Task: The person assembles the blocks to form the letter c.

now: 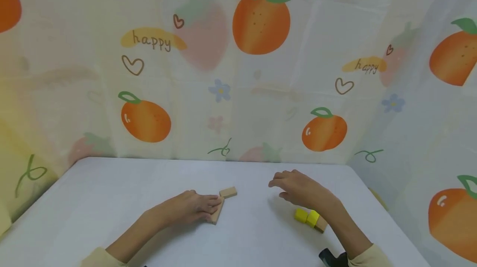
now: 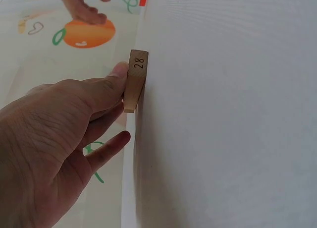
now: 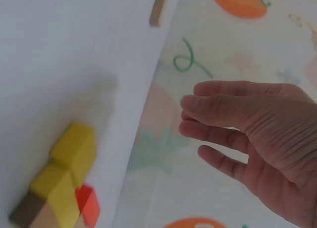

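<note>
Wood block (image 1: 218,213) lies midway between the side edges of the tabletop (image 1: 253,238), pinched in my nearer, left grip (image 1: 194,206), long axis toward the far edge; my right grip (image 1: 303,188) hangs well rightward, relaxed, holding nothing.

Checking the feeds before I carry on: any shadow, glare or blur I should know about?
Head view: soft shadows on the table near the left hand and right hand, no obvious glare; left wrist view: the 28 on the wooden block reads clearly, faint ripple lines show on the table's upper part; right wrist view: the yellow blocks and red block look slightly blurred, dim shadow nearby.
</note>
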`<move>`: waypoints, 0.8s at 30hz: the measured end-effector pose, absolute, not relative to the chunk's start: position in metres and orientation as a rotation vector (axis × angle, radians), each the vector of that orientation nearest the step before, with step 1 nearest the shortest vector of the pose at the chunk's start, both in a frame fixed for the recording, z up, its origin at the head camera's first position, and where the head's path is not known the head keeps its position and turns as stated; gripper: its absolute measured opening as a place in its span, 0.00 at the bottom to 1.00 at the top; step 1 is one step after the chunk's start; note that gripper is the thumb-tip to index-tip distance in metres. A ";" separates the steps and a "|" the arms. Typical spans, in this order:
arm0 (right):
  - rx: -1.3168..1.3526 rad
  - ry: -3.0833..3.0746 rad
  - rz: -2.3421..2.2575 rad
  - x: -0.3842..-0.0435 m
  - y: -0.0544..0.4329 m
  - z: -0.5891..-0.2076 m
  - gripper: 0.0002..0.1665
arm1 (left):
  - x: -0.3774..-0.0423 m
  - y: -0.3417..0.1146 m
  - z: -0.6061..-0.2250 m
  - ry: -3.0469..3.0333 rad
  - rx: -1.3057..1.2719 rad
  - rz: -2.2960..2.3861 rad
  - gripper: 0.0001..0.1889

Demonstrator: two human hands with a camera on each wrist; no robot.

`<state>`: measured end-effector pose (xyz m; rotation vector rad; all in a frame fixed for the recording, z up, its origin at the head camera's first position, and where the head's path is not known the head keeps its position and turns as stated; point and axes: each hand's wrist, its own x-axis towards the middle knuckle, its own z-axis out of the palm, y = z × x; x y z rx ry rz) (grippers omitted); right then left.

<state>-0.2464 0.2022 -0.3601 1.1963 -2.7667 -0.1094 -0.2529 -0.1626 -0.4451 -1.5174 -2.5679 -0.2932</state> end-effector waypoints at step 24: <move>0.795 -3.184 0.222 -0.271 0.287 -0.398 0.19 | -0.255 -0.164 -0.450 -2.477 -1.551 -0.362 0.17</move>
